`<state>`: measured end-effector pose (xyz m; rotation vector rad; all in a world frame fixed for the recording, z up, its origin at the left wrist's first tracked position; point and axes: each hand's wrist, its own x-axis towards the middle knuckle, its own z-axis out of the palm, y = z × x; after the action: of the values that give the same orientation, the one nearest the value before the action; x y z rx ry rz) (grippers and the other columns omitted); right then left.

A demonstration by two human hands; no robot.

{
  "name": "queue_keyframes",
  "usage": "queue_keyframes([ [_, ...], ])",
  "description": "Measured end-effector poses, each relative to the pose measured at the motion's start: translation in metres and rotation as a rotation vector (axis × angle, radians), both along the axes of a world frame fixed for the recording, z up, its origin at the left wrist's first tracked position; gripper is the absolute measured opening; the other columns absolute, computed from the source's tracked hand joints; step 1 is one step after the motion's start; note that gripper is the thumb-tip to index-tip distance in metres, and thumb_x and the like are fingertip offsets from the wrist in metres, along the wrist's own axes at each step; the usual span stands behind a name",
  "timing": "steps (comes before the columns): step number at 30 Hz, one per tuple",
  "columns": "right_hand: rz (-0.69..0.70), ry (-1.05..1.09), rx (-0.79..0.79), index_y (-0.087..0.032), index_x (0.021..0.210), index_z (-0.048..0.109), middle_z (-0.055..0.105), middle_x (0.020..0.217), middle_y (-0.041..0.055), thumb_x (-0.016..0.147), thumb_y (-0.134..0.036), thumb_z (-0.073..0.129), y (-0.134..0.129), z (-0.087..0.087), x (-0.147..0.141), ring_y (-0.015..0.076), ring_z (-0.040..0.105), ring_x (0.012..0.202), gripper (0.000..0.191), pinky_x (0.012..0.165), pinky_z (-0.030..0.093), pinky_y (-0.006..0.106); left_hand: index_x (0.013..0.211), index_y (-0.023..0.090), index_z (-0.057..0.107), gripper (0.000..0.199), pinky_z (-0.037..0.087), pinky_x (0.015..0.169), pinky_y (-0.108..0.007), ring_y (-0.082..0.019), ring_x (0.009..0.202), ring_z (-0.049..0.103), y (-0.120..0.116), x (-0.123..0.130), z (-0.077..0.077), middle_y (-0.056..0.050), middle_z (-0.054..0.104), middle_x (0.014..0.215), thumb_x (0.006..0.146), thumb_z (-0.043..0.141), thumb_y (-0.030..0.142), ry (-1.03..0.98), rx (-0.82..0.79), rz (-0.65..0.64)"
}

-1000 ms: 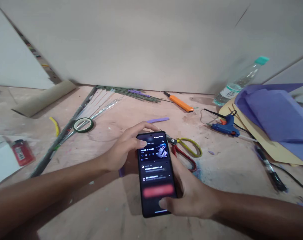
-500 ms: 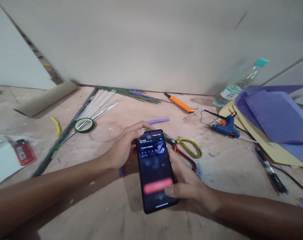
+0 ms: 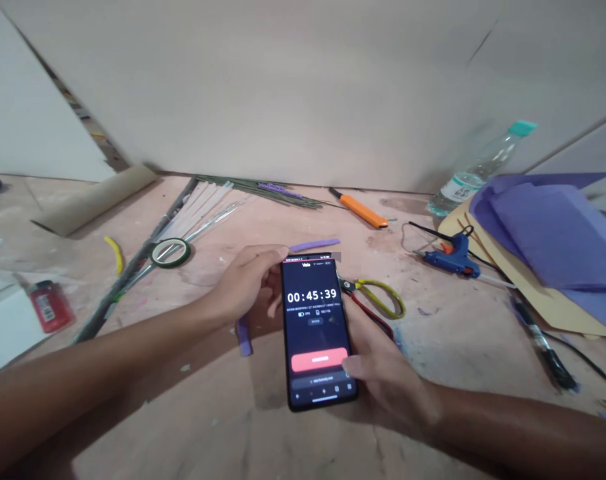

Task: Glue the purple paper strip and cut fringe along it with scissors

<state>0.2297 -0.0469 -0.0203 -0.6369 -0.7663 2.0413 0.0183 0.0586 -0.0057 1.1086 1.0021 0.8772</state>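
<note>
A smartphone (image 3: 317, 337) is held upright over the table, its lit screen showing a timer at 00:45:39 and a red button below. My right hand (image 3: 385, 367) wraps the phone's right side, the thumb by the red button. At the upper left edge, my left hand (image 3: 255, 283) has its thumb on the corner and its fingers curled, partly hidden behind the phone. Scissors (image 3: 385, 298) with yellow and red handles lie just right of the phone, their blades covered. One purple strip (image 3: 313, 245) lies beyond the phone, another purple strip (image 3: 243, 337) to its left.
A glue gun (image 3: 453, 257), purple paper (image 3: 557, 233), a water bottle (image 3: 463, 183) and a black marker (image 3: 545, 347) are on the right. An orange cutter (image 3: 363, 211) lies near the board. Left are green tape (image 3: 171, 253), a cardboard tube (image 3: 95, 200) and a red bottle (image 3: 50, 307).
The phone's screen has switched from a lock screen showing 12:01 to the timer page. The phone has shifted slightly right, and my left fingers have loosened a little at its edge.
</note>
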Motion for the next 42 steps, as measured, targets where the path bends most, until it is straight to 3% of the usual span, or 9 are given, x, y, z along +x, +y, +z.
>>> queue_keyframes([
  [4, 0.010, -0.072, 0.080, -0.030, 0.163, 0.053, 0.083, 0.123, 0.0095, 0.096, -0.038, 0.083, 0.004, -0.013, 0.002, 0.0267, 0.085, 0.100, 0.074, 0.054, 0.047, 0.021, 0.077, 0.015, 0.071, 0.031, 0.056, 0.053, -0.025, -0.017, 0.059, 0.069, 0.039, -0.023, 0.011, -0.004, 0.071, 0.070, 0.102, 0.073, 0.033, 0.074, 0.058, 0.183],
  [8, 0.076, -0.148, 0.152, -0.030, 0.157, 0.055, 0.082, 0.128, 0.0102, 0.102, -0.038, 0.080, 0.002, -0.019, 0.005, 0.0200, 0.086, 0.090, 0.061, 0.058, 0.045, 0.019, 0.142, 0.017, 0.069, 0.039, 0.068, 0.099, -0.050, -0.029, 0.118, 0.076, 0.097, -0.070, 0.033, -0.013, 0.073, 0.140, 0.110, 0.075, 0.039, 0.174, 0.094, 0.343],
  [14, 0.255, -0.247, 0.196, -0.021, 0.121, 0.070, 0.077, 0.094, 0.0024, 0.095, -0.048, 0.086, -0.001, -0.016, 0.005, 0.0128, 0.070, 0.067, 0.041, 0.066, 0.054, 0.025, 0.142, 0.017, 0.070, 0.041, 0.067, 0.103, -0.052, -0.032, 0.123, 0.074, 0.136, -0.122, 0.055, -0.012, 0.072, 0.144, 0.109, 0.076, 0.041, 0.286, 0.139, 0.371],
  [25, 0.360, -0.545, 0.551, -0.018, 0.092, 0.076, 0.066, 0.075, 0.0007, 0.100, -0.051, 0.073, 0.000, 0.002, 0.012, 0.0131, 0.054, 0.062, 0.034, 0.057, 0.037, 0.025, 0.142, 0.017, 0.070, 0.041, 0.067, 0.103, -0.052, -0.033, 0.123, 0.074, 0.155, -0.125, 0.053, -0.011, 0.072, 0.143, 0.109, 0.076, 0.041, 0.791, 0.306, 0.184],
  [27, 0.301, -0.704, 0.645, -0.019, 0.094, 0.076, 0.065, 0.077, 0.0003, 0.095, -0.031, 0.073, 0.009, 0.019, 0.020, 0.0144, 0.056, 0.066, 0.013, 0.062, 0.040, 0.026, 0.138, 0.015, 0.072, 0.042, 0.066, 0.104, -0.051, -0.036, 0.123, 0.074, 0.153, -0.125, 0.059, -0.009, 0.072, 0.142, 0.109, 0.075, 0.044, 0.967, 0.368, 0.127],
  [29, 0.257, -1.230, 0.966, -0.022, 0.097, 0.074, 0.069, 0.082, 0.0003, 0.094, -0.024, 0.066, 0.024, 0.037, 0.035, 0.0173, 0.062, 0.072, 0.010, 0.070, 0.044, 0.028, 0.142, 0.019, 0.070, 0.039, 0.067, 0.103, -0.052, -0.030, 0.123, 0.074, 0.144, -0.118, 0.064, -0.013, 0.071, 0.145, 0.110, 0.075, 0.040, 1.140, 0.426, 0.085],
  [33, 0.125, -1.590, 0.958, -0.021, 0.102, 0.069, 0.073, 0.102, 0.0105, 0.105, -0.025, 0.057, 0.053, 0.053, 0.069, 0.0291, 0.067, 0.094, 0.013, 0.084, 0.045, 0.040, 0.143, 0.018, 0.069, 0.040, 0.067, 0.102, -0.052, -0.030, 0.122, 0.075, 0.094, -0.079, 0.057, -0.013, 0.071, 0.144, 0.109, 0.075, 0.039, 1.388, 0.481, -0.119],
  [37, 0.191, -1.722, 0.944, -0.020, 0.110, 0.070, 0.071, 0.116, 0.0142, 0.108, -0.031, 0.057, 0.065, 0.042, 0.086, 0.0359, 0.069, 0.109, 0.017, 0.094, 0.045, 0.047, 0.139, 0.017, 0.071, 0.037, 0.068, 0.100, -0.051, -0.029, 0.117, 0.076, 0.032, -0.035, 0.036, -0.012, 0.074, 0.138, 0.110, 0.075, 0.040, 1.473, 0.492, -0.385],
  [42, 0.198, -1.805, 0.843, -0.019, 0.117, 0.065, 0.072, 0.117, 0.0151, 0.112, -0.037, 0.049, 0.062, 0.033, 0.082, 0.0353, 0.072, 0.102, 0.025, 0.083, 0.047, 0.044, 0.142, 0.018, 0.070, 0.039, 0.067, 0.102, -0.052, -0.030, 0.121, 0.075, 0.013, -0.028, 0.019, -0.013, 0.072, 0.142, 0.110, 0.075, 0.039, 1.502, 0.516, -0.396],
])
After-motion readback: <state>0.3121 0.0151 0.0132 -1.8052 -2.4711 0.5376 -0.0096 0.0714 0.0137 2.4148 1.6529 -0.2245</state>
